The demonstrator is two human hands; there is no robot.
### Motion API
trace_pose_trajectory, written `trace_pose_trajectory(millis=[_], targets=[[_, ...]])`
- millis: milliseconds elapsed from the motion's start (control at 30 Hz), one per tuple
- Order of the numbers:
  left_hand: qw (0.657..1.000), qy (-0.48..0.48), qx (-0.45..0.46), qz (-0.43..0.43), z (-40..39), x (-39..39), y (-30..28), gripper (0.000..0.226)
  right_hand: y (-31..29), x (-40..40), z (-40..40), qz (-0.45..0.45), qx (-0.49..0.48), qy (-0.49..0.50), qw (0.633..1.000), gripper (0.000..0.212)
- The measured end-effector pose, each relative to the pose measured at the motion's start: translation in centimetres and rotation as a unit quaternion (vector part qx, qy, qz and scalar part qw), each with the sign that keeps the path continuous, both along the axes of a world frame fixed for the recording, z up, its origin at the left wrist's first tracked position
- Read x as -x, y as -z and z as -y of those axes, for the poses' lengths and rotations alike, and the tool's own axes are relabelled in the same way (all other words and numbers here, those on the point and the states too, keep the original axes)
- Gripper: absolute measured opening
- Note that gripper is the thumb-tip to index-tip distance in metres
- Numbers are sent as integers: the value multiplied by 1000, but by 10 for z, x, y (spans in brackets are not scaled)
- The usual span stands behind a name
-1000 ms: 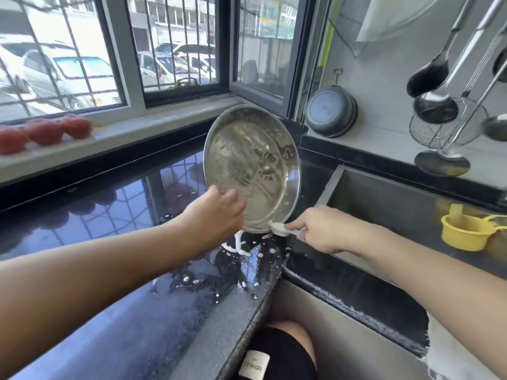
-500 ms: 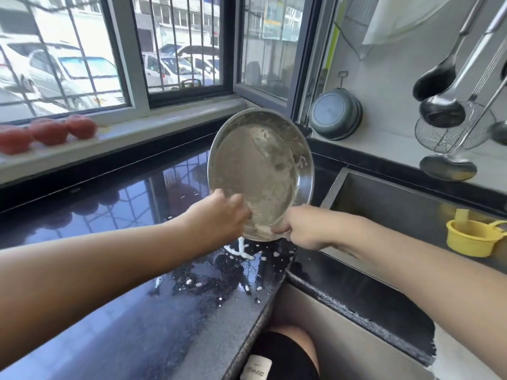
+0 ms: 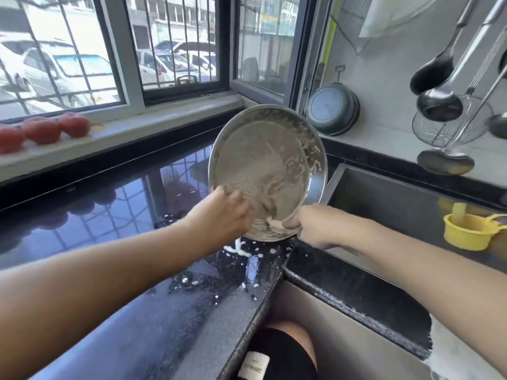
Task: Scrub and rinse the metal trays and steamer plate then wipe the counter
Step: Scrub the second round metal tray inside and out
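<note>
Over counter, hands (2) gripping tray

Bare black counter left of the tilted tray; hanging ladles above the sink.

Bright daylight through the window glares off the glossy counter; wide-angle edges bend, hands slightly blurred.

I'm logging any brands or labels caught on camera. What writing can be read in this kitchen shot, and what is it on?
Label on the black shorts: a line of capital letters, seen upside down and too blurred to read for certain.
Signs on the buildings outside the window: coloured, too blurred to read.
Metal tray, yellow cup: no writing visible.
</note>
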State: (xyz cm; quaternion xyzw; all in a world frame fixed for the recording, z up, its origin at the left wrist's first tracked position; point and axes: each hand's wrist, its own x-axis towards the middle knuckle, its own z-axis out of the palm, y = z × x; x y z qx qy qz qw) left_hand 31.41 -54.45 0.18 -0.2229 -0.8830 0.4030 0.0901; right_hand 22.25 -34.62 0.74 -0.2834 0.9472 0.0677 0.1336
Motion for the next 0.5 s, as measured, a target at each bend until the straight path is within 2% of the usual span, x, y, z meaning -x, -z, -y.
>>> trace_pose_trajectory(millis=[67, 167, 233, 300, 400, 500], targets=[[999, 26, -24, 11, -15, 6, 20, 55, 2, 1, -3, -1, 17, 5, 1000, 61], [997, 58, -59, -6, -24, 19, 40, 29, 7, -3, -5, -1, 36, 3, 999, 57], [992, 83, -94, -30, -17, 24, 42, 17, 3, -1, -13, -18, 17, 8, 1000, 59], [987, 104, -118, -30, -6, 22, 31, 10, -9, 9, -24, -76, -30, 34, 996, 59], [983, 128, -127, -40, 6, 19, 16, 9, -22, 24, -35, -141, -43, 81, 986, 56], [988, 114, -100, -41, 7, 20, 12, 11, -9, 12, -20, -77, -47, 17, 996, 58]])
